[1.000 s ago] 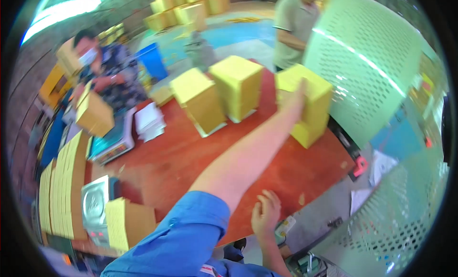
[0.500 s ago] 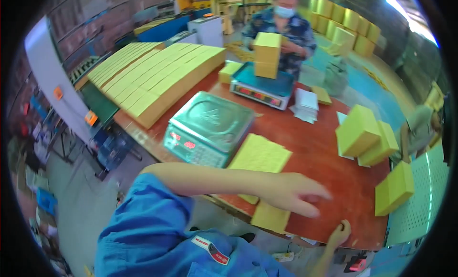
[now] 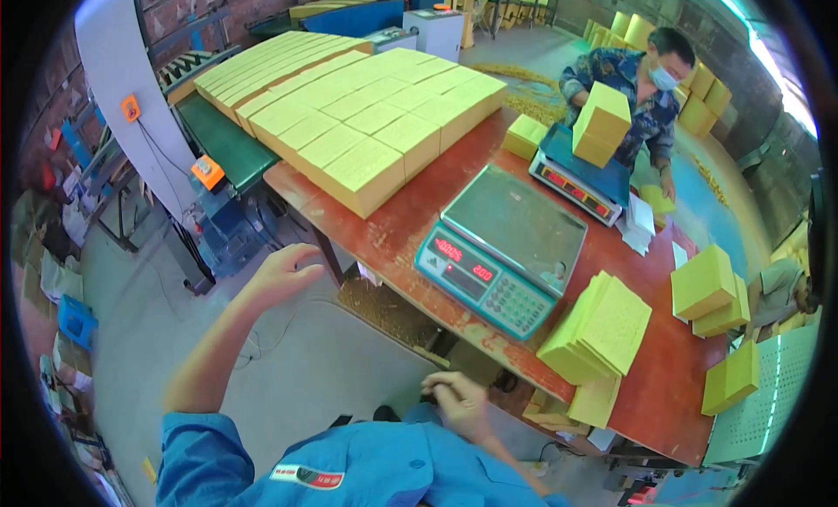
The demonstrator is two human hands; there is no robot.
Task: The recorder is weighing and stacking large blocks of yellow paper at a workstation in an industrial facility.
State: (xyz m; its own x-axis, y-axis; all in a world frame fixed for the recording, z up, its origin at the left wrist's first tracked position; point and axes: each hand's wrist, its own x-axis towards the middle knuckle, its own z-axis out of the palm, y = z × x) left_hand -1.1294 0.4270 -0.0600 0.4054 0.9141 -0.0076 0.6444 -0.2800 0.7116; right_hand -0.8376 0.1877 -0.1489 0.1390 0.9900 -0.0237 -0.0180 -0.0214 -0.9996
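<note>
My left hand [image 3: 291, 273] is held out in the air over the floor, left of the table's near edge. Its fingers are bent and apart, with nothing in them. Close before my body is my right hand [image 3: 460, 406], its fingers loosely curled and apart, nothing visible between them. Beyond it, a teal scale [image 3: 515, 245] with a bare metal plate and red lit digits stands on the table. Right of that scale lies a slanting stack of yellow sheets [image 3: 611, 319], with another yellow piece [image 3: 595, 400] at the table edge below.
Rows of yellow blocks [image 3: 375, 114] cover the far left of the red-brown table [image 3: 663, 393]. Across it, a masked person [image 3: 642, 84] works by a second scale [image 3: 576, 193] bearing a yellow block. More yellow blocks [image 3: 703, 284] stand at the right. An upright machine post [image 3: 131, 97] rises left.
My left hand has gone from above the table to the left, off its edge. My right hand has left the table's right front. The view has turned left; the other person's hand has lowered.
</note>
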